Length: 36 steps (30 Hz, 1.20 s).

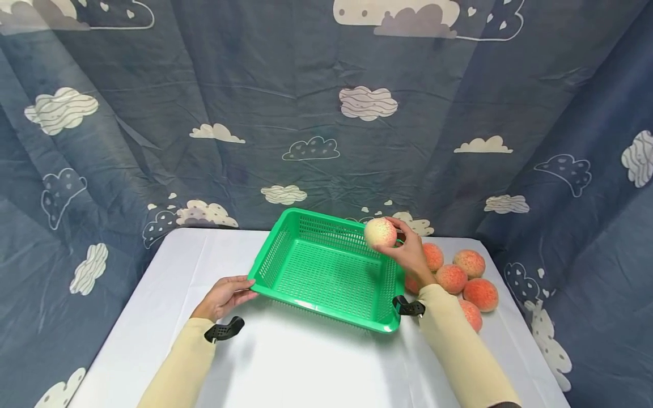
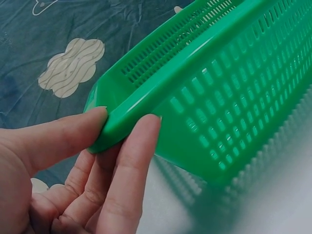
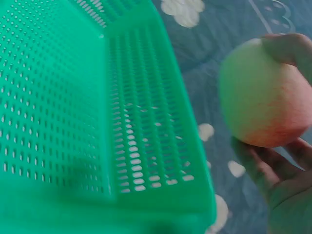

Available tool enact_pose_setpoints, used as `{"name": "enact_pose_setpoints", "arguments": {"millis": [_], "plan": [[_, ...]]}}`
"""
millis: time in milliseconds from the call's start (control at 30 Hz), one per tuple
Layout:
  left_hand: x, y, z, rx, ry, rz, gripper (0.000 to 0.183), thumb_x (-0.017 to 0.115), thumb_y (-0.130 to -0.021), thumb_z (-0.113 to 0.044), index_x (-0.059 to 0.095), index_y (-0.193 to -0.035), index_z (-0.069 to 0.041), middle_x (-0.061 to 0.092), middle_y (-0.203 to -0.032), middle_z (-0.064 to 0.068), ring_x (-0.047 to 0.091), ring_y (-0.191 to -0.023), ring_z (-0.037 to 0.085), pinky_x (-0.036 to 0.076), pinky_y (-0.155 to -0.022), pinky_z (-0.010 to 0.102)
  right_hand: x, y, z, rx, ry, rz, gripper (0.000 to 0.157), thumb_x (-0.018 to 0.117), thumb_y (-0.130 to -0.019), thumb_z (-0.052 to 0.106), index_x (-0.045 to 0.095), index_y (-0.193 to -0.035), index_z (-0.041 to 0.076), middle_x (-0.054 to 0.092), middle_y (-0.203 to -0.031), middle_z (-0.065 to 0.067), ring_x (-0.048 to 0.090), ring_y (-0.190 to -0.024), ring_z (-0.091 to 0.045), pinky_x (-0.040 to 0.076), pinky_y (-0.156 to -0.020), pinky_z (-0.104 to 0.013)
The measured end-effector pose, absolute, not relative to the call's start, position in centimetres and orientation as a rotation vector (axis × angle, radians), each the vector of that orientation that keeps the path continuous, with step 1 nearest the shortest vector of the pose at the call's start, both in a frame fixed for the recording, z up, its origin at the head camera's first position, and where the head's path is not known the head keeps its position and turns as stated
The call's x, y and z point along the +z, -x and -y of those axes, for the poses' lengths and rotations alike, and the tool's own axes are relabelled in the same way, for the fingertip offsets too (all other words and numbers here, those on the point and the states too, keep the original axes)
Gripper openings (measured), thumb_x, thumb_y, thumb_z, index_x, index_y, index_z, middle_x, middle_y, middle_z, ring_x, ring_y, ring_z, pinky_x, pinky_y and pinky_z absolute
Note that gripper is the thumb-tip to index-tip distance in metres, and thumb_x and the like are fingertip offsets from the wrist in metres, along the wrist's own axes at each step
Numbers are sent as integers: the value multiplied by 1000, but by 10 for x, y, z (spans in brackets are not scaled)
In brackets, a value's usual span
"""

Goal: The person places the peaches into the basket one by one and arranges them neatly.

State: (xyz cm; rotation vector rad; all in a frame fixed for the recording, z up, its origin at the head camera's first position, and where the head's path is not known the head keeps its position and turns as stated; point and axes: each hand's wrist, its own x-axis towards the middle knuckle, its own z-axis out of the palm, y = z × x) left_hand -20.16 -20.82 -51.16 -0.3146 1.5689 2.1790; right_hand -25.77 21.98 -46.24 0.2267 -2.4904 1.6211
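A green plastic basket point(image 1: 331, 277) with slotted walls stands on the white table, nothing lying inside it. At its front left corner my left hand point(image 1: 229, 294) pinches the rim, thumb above and fingers below, as the left wrist view shows on the basket's edge point(image 2: 161, 80). My right hand point(image 1: 410, 255) grips a pale pink-and-cream peach point(image 1: 380, 233) over the back right corner of the basket. In the right wrist view the peach point(image 3: 263, 97) sits between thumb and fingers, apart from the basket wall point(image 3: 146, 107).
Several orange-red peaches point(image 1: 452, 278) lie grouped on the white table point(image 1: 301, 362) right of the basket, partly hidden by my right forearm. A dark cloud-patterned curtain point(image 1: 285, 102) hangs behind the table and along both sides.
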Motion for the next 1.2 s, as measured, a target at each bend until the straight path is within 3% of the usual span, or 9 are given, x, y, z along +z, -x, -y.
{"name": "enact_pose_setpoints", "arguments": {"millis": [200,433,667,833,1000,1200], "plan": [[-513,203,208,2179,327,-1548,25,51,-97,5,43,-118,14,64,-85,8,67,-78,15,61,-82,27,-463,280,-196,1591,-240,2502,75,84,-75,14,47,-140,11,49,-132,-17,56,-108,-36,56,-83,-49],[-513,204,210,2199,321,-1527,12,49,-97,6,49,-109,10,65,-83,8,67,-77,15,61,-80,27,-471,299,-165,1622,-249,2570,76,84,-75,16,47,-141,13,50,-133,-15,54,-110,-35,57,-83,-47],[-515,204,209,2203,304,-1522,15,48,-97,7,48,-112,12,65,-83,8,68,-78,15,60,-83,29,-489,314,-137,1655,-249,2663,73,82,-77,13,47,-141,15,48,-138,-11,53,-115,-33,57,-86,-47],[-517,204,209,2192,324,-1540,7,52,-96,5,58,-100,6,66,-82,8,68,-76,15,61,-81,27,-508,322,-116,1673,-243,2716,71,82,-77,11,48,-140,13,51,-136,-12,54,-115,-32,57,-88,-45],[-518,205,210,2187,338,-1544,12,54,-95,6,62,-90,-1,66,-80,7,68,-74,14,61,-79,26,-523,324,-94,1741,-188,2729,71,82,-76,7,49,-139,11,51,-136,-14,55,-115,-33,56,-89,-46],[-519,207,211,2177,321,-1585,8,52,-96,5,56,-103,8,66,-82,6,68,-76,14,61,-80,26,-538,326,-73,1699,-138,2773,70,83,-74,4,51,-136,8,52,-134,-17,56,-115,-35,56,-90,-48]]}}
